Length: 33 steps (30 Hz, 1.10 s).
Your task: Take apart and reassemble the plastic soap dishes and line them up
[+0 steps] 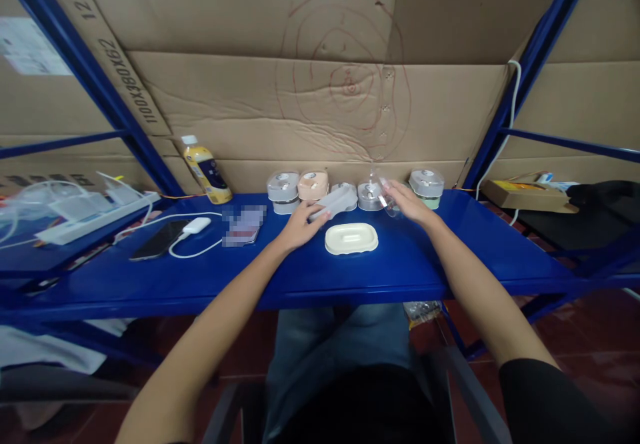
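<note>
My left hand (303, 225) grips a translucent whitish plastic box part (334, 202) by its near left end, holding it tilted over the table. In my right hand (407, 203) is a clear plastic cover (389, 194), its outline blurred against the boxes behind. Between the hands, closer to me, a cream oval tray (351, 238) with a raised rim lies flat on the table. Behind them stand several small lidded boxes, among them a grey one (283, 191), a peach one (313, 184) and a pale green one (427, 187) at the right.
The blue table (200, 277) backs onto a cardboard wall (225, 97). To the left are a yellow bottle (206, 169), a black phone (159, 240), a white charger (197, 225) with its cable, and a pixelated flat item (245, 225). Blue posts (483, 157) frame the right side.
</note>
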Tool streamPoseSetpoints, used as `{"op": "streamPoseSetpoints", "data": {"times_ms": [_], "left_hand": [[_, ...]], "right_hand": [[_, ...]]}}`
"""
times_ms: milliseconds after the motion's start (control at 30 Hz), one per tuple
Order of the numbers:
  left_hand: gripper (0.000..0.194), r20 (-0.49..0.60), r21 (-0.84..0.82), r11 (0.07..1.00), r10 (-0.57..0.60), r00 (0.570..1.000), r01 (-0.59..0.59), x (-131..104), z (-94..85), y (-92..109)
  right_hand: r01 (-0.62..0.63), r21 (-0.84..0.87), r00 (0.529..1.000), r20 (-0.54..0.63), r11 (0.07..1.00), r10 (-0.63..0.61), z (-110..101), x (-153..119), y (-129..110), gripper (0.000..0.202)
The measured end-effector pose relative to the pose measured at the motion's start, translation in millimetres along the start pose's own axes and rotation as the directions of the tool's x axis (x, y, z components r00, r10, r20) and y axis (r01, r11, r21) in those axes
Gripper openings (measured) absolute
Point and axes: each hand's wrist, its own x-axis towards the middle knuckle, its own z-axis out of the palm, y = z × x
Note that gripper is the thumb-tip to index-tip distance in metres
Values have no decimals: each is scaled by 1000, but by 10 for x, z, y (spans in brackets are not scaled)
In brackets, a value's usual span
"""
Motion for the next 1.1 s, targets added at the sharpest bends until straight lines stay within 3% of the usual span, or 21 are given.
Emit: {"op": "streamPoseSetpoints", "data": {"times_ms": [167, 333, 400, 467, 533, 633, 833, 1100], "left_hand": [[43, 244, -12, 984, 178, 953, -180, -92, 81, 170], [50, 342, -21, 979, 196, 919, -201, -151, 174, 264], [66, 339, -23, 983, 181, 923, -184, -153, 193, 255], [97, 312, -40, 992, 129, 941, -123, -149, 220, 221], [125, 278, -89, 995, 68, 958, -45, -145, 259, 167], [141, 235, -197, 980, 61, 970, -14, -140, 325, 80], [140, 249, -212, 977, 30, 968, 24, -128, 369, 20], [117, 276, -159, 987, 44, 960, 0, -114, 256, 122]], "right_hand": [[0, -59, 999, -43, 998, -3, -1, 8, 7, 56], [24, -161, 1000, -14, 987, -26, 46, -12, -32, 60], [76, -226, 997, 22, 971, -73, 75, -35, -74, 67], [187, -243, 979, 128, 952, -160, 115, -66, -133, 76], [303, -229, 929, 286, 925, -233, 177, -102, -196, 83], [416, -228, 852, 435, 881, -290, 322, -147, -251, 88], [430, -316, 854, 446, 846, -268, 570, -171, -188, 93], [424, -336, 836, 502, 841, -221, 533, -173, -146, 110]]}}
